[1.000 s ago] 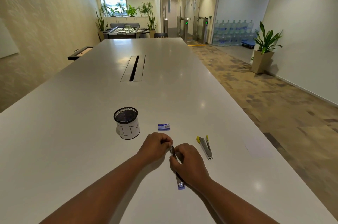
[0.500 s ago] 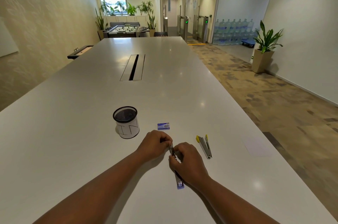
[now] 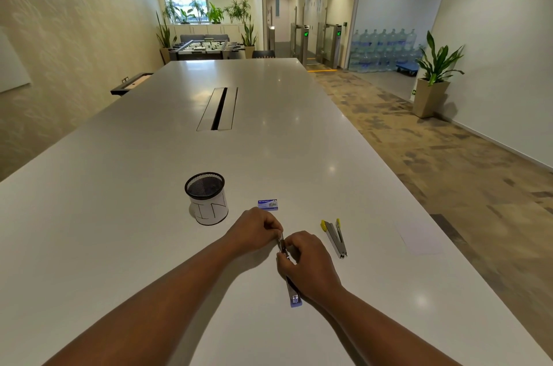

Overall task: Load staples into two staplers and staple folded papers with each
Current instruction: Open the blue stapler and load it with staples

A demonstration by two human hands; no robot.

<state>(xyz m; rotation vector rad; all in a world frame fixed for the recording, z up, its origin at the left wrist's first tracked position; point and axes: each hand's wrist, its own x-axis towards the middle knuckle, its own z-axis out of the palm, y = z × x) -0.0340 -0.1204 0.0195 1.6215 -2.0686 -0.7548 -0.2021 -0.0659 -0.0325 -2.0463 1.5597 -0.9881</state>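
Observation:
A blue stapler (image 3: 292,294) lies opened out flat on the white table (image 3: 149,216), pointing away from me. My right hand (image 3: 308,261) rests over its middle, fingers curled on its metal track. My left hand (image 3: 254,229) pinches something small at the track's far end; I cannot make out what. A yellow stapler (image 3: 335,237) lies hinged open to the right. A small blue staple box (image 3: 267,204) sits just beyond my left hand. A white sheet of paper (image 3: 419,235) lies near the table's right edge.
A black mesh cup (image 3: 206,198) wrapped in white paper marked "IN" stands left of the staple box. A cable slot (image 3: 220,108) runs along the table's middle. The table's right edge drops to carpeted floor.
Almost nothing has moved. Both hands stay on the blue stapler, with only slight finger shifts at its far end.

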